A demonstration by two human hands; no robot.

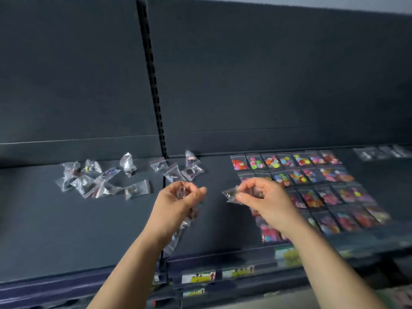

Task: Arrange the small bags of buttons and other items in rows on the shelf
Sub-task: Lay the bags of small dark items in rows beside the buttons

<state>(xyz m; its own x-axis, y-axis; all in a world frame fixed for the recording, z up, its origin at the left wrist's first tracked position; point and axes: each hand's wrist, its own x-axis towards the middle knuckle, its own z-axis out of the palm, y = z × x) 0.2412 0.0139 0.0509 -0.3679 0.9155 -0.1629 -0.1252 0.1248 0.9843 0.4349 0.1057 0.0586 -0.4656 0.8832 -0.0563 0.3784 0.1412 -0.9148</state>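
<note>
My left hand [181,198] is raised over the dark shelf [66,230], its fingers curled round a bunch of small clear bags [178,237] that hang below the palm. My right hand [259,196] pinches one small clear bag [230,194] between thumb and fingers, just right of the left hand. Loose clear bags [98,179] lie scattered at the back left of the shelf, with a few more bags [180,169] near the centre post. Bags of colourful buttons [312,179] lie in neat rows to the right, partly hidden by my right hand.
A black slotted upright post [153,85] divides the dark back panel. More clear bags [379,152] lie blurred at the far right back. Price labels [198,277] run along the shelf's front edge.
</note>
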